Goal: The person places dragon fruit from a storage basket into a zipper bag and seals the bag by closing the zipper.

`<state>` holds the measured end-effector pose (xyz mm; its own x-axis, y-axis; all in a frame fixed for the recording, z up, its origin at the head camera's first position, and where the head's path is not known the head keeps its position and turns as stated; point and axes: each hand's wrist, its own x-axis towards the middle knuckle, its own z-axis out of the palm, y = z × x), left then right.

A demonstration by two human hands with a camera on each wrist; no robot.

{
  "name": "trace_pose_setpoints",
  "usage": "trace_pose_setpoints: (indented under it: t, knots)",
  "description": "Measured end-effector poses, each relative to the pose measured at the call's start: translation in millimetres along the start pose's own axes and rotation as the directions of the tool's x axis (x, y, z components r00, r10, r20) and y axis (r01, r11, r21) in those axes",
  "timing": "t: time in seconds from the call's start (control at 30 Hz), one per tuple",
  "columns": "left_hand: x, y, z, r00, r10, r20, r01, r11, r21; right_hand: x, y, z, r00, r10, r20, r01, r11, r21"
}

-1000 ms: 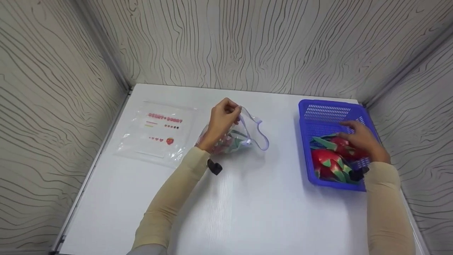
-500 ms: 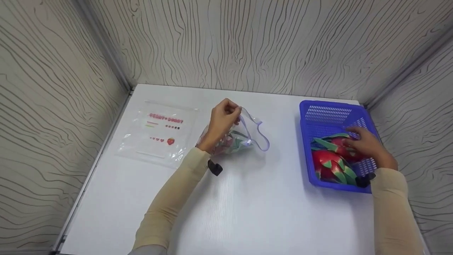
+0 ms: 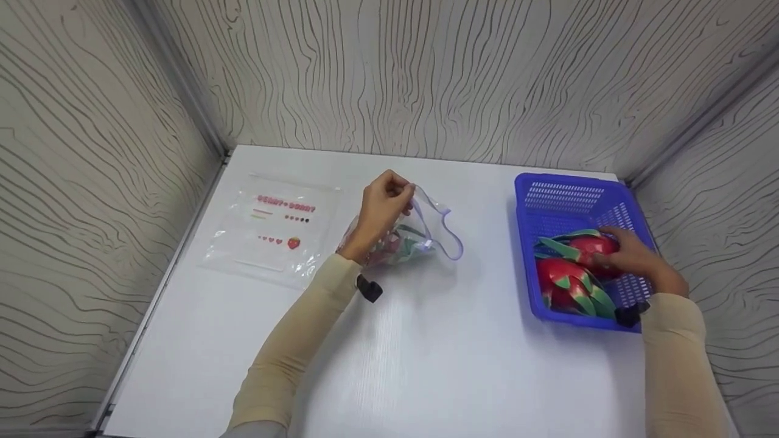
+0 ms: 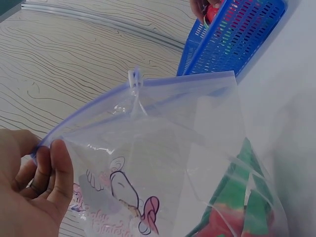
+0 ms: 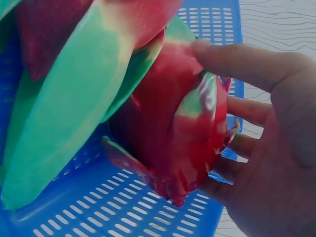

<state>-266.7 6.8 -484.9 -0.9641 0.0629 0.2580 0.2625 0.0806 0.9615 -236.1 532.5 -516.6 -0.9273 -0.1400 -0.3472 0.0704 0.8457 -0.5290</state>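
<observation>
My left hand (image 3: 380,207) pinches the purple-edged mouth of a clear zip bag (image 4: 163,85) and holds it up from the table, its mouth hanging partly apart. Through the film a red and green dragon fruit (image 4: 232,212) shows at the bottom of the bag, along with a printed cartoon. On the right, my right hand (image 3: 636,258) is inside the blue basket and grips a model dragon fruit (image 5: 163,108); the thumb lies on one side, the fingers around the other. Another dragon fruit (image 3: 557,280) with long green leaves lies beside it in the basket.
The blue perforated basket (image 3: 524,243) stands at the table's right side. A flat clear bag (image 3: 237,243) with red strawberry print lies on the left of the white table (image 3: 426,365). Wood-patterned panels (image 3: 395,79) enclose the back and sides.
My right hand has moved slightly right and down within the basket and closed around the farther dragon fruit. The left hand and its bag have stayed in place.
</observation>
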Motion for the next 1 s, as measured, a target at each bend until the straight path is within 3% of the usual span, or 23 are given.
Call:
trace_pose_setpoints:
  t: [0.27,0.6,0.73,1.0]
  knots:
    - [0.9,-1.7,1.1,1.0,0.017,-0.003,-0.017,1.0,0.002,1.2,5.3,2.1,0.999,-0.053,0.005,0.053,0.997,-0.05]
    - [-0.3,-1.7,1.6,1.0,0.012,-0.003,-0.012,1.0,-0.008,0.6,2.2,2.5,0.999,0.02,0.027,-0.023,0.995,0.094]
    - [-0.4,-0.9,1.7,1.0,0.007,-0.002,-0.007,1.0,-0.009,-0.6,2.6,1.3,0.997,0.065,0.052,-0.069,0.995,0.074]
    - [-0.5,-0.8,0.8,1.0,0.0,0.0,0.0,1.0,0.008,-0.4,3.1,2.1,0.996,0.076,0.043,-0.078,0.996,0.045]
